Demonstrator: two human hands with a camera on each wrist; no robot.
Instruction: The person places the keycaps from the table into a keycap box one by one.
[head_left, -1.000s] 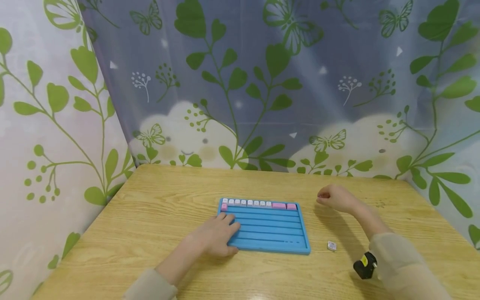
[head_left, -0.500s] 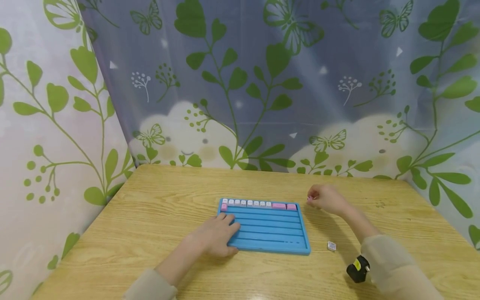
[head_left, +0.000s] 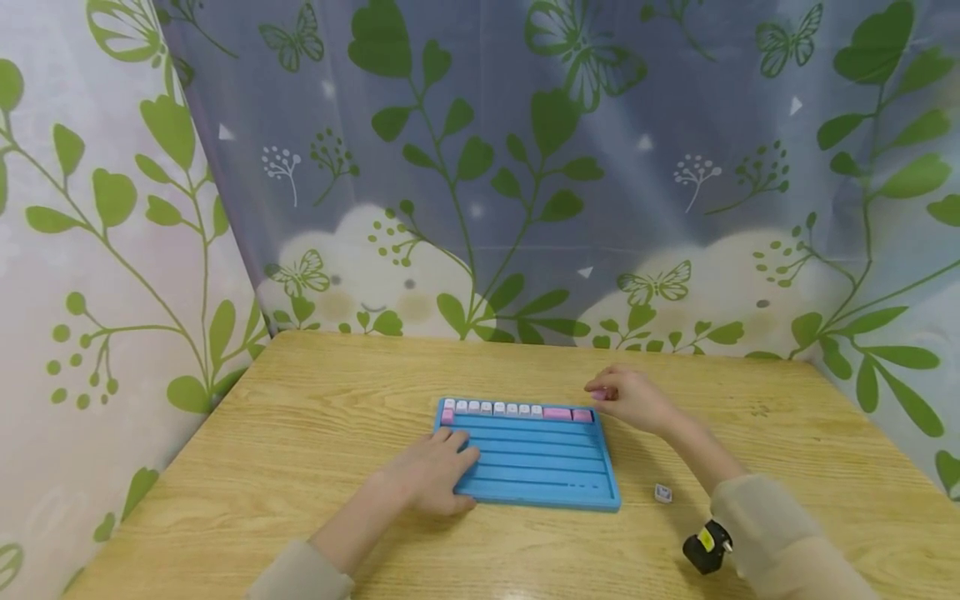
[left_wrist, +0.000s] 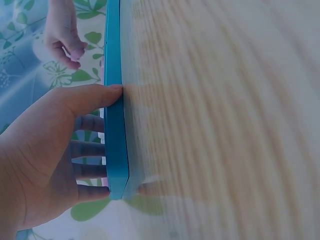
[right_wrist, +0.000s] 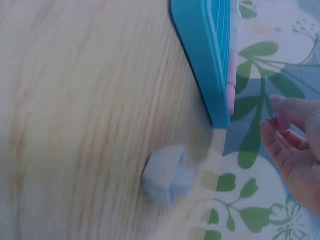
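Note:
A blue keyboard-shaped tray [head_left: 536, 457] lies on the table, with a row of white and pink keycaps [head_left: 557, 413] along its far edge. One pink keycap [head_left: 447, 416] sits below the left end of that row. My left hand [head_left: 435, 473] rests over the tray's left side, fingers extended and thumb [left_wrist: 114, 87] on the near edge. My right hand [head_left: 633, 398] pinches a loose pink keycap [right_wrist: 283, 122] between thumb and fingertips, close to the tray's far right corner. A single white keycap [head_left: 663, 493] lies on the table right of the tray.
The wooden table [head_left: 337, 383] reaches back to a wall covering [head_left: 480, 167] printed with leaves and butterflies. A small black device with a yellow label [head_left: 707, 547] is at my right sleeve [head_left: 780, 533].
My right hand has moved left toward the tray's far right corner, and the pink keycap in its fingertips has come into view. My left hand and the tray have stayed put.

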